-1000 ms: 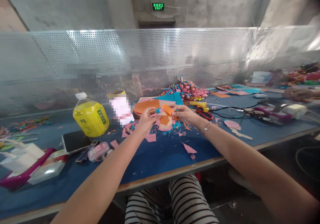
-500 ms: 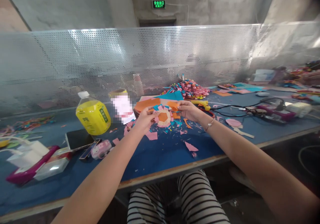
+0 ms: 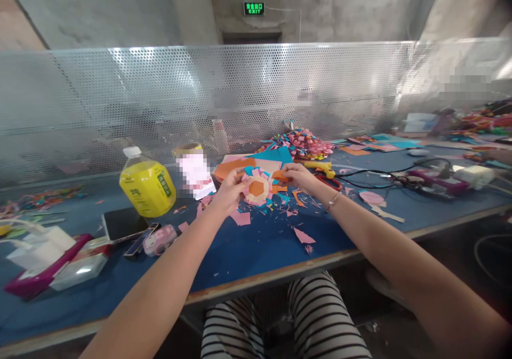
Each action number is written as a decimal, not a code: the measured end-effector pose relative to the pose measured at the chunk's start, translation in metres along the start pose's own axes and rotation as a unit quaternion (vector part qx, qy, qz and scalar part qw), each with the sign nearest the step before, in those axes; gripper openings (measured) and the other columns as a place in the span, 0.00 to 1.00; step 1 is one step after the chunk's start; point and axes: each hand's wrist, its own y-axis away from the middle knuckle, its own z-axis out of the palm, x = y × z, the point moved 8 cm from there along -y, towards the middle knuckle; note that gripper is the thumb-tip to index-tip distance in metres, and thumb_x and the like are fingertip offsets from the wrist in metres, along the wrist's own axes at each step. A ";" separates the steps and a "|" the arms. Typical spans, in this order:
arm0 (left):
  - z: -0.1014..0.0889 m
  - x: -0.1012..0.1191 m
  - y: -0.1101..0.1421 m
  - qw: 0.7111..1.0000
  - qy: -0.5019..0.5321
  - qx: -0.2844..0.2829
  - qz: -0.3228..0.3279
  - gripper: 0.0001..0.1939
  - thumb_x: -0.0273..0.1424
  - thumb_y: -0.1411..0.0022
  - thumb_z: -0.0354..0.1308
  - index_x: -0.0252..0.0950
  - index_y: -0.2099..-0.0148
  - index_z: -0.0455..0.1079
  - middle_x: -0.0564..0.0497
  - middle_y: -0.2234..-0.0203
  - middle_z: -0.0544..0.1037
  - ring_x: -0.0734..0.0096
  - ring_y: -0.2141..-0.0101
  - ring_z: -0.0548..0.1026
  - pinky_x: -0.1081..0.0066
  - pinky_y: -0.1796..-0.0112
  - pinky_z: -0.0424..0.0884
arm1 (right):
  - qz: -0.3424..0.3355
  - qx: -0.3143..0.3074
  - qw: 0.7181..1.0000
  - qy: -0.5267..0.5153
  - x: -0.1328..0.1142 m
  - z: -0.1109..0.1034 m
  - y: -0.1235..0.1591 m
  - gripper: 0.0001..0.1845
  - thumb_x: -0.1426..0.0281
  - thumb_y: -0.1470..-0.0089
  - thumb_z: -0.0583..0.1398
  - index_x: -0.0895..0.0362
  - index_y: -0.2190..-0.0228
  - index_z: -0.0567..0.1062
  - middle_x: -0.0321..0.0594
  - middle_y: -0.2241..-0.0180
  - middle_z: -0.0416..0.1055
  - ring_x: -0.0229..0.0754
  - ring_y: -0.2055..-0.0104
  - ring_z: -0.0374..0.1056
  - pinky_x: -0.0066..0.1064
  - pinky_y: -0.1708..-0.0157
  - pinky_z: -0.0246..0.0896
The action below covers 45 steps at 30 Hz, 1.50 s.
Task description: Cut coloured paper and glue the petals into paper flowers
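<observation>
My left hand [image 3: 228,191] grips the left edge of a round paper flower [image 3: 257,188] with an orange hexagon centre and pink, cream and blue petals, holding it tilted up above the blue table [image 3: 256,252]. My right hand [image 3: 299,176] pinches a small orange paper piece [image 3: 280,175] at the flower's right rim. A bracelet shows on my right wrist. Paper scraps [image 3: 280,207] in pink, blue and orange lie on the table under both hands.
A yellow drink bottle [image 3: 146,184], a phone [image 3: 123,222] and a small pink gadget [image 3: 159,239] sit left. Sheets of coloured paper [image 3: 236,166], a heap of paper flowers [image 3: 304,143], a yellow glue gun [image 3: 320,167] and cables [image 3: 384,177] lie behind and right. A perforated metal screen [image 3: 160,97] closes the back.
The flower has been raised and tilted toward me in my left hand. The orange piece in my right hand came down from above the flower to its right rim.
</observation>
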 end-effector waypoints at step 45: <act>0.010 0.001 0.003 0.993 -0.111 -0.026 0.035 0.16 0.27 0.53 0.61 0.36 0.61 0.62 0.56 0.75 0.70 0.75 0.73 0.71 0.74 0.71 0.69 | 0.038 -0.117 0.990 0.065 0.010 0.035 0.008 0.17 0.78 0.64 0.58 0.56 0.69 0.60 0.29 0.77 0.67 0.31 0.76 0.64 0.22 0.77 0.55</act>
